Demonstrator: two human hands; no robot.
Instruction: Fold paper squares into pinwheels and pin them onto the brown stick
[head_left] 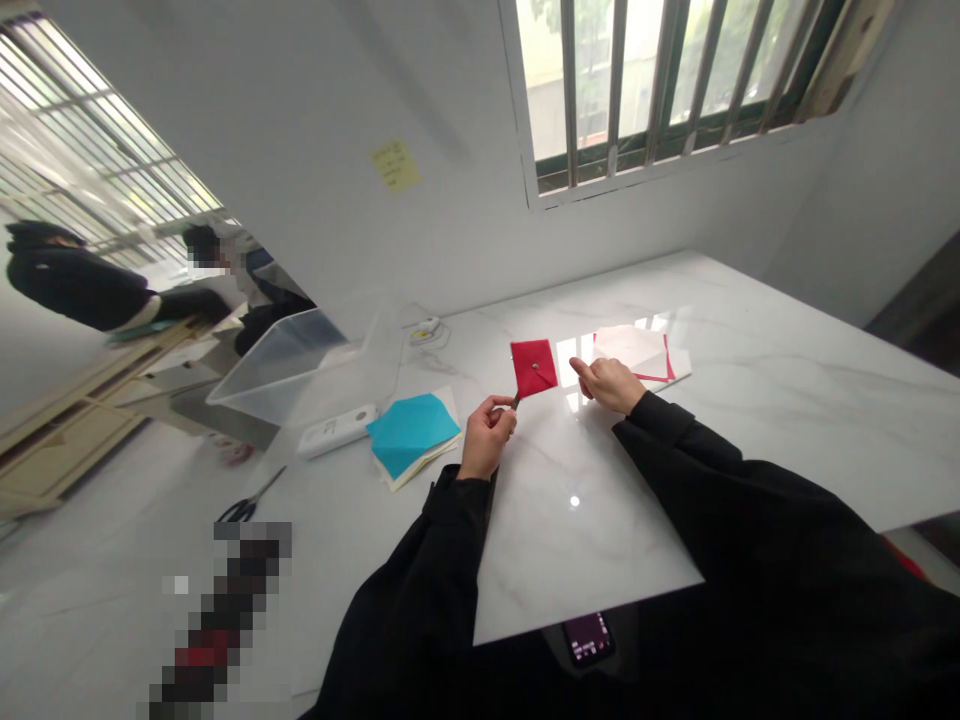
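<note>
My left hand (pixel 486 436) is closed around a thin dark stick (pixel 516 402). At the top of the stick is a red paper square (pixel 532 368) with a small shiny pin at its middle, like a small pinwheel, held just above the table. To its right, my right hand (pixel 609 385) is apart from the square, one digit stretched toward it and the other fingers curled. Nothing shows in that hand. Behind its wrist lie white sheets with a red-edged sheet (pixel 630 345), partly covered by the hand and sleeve.
Blue paper (pixel 414 432) lies on pale sheets at the left, beside a white power strip (pixel 337 430). Scissors (pixel 244 508) lie nearer the left edge. A clear plastic bin (pixel 281 365) stands behind. A phone (pixel 589 638) rests below the table edge. Two people are at the far left.
</note>
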